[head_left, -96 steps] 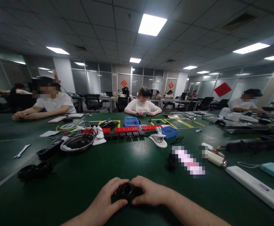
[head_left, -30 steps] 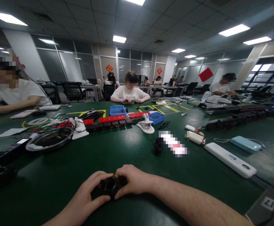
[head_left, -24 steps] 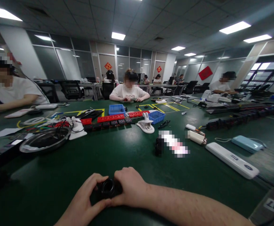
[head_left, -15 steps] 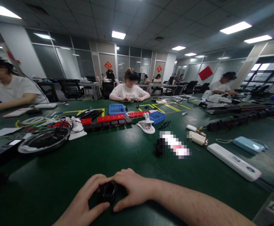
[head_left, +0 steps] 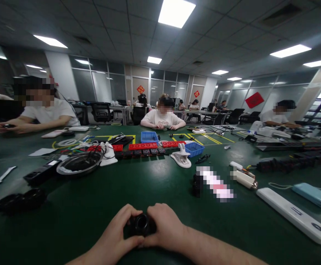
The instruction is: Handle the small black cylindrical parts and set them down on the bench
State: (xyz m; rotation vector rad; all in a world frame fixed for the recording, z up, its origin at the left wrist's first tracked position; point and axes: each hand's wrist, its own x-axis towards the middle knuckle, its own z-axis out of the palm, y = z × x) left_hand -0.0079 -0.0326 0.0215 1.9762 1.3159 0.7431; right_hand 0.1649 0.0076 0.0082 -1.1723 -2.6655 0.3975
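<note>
A small black ring-shaped part (head_left: 141,224) is sitting low on the green table (head_left: 149,184), right at the near edge in front of the person, and both hands are closing on it. The left hand (head_left: 119,235) is gripping its left side, thumb lying along the front and fingers curling over the top, while the right hand (head_left: 166,230) is clasping its right side with fingers bent around it; the two hands are meeting just above the part's round opening. Farther out on the table, a white power strip (head_left: 294,214) is lying to the right, with a pale blue case (head_left: 313,195) beyond it. Near the middle a white clamp (head_left: 181,157) is standing beside a blue bin (head_left: 194,149), and a row of red sockets (head_left: 144,146) is stretching behind them. To the left, a metal bowl (head_left: 79,164) is resting near a black disc (head_left: 19,200). Other people are sitting at the far side, their hands well apart from this person's.
</note>
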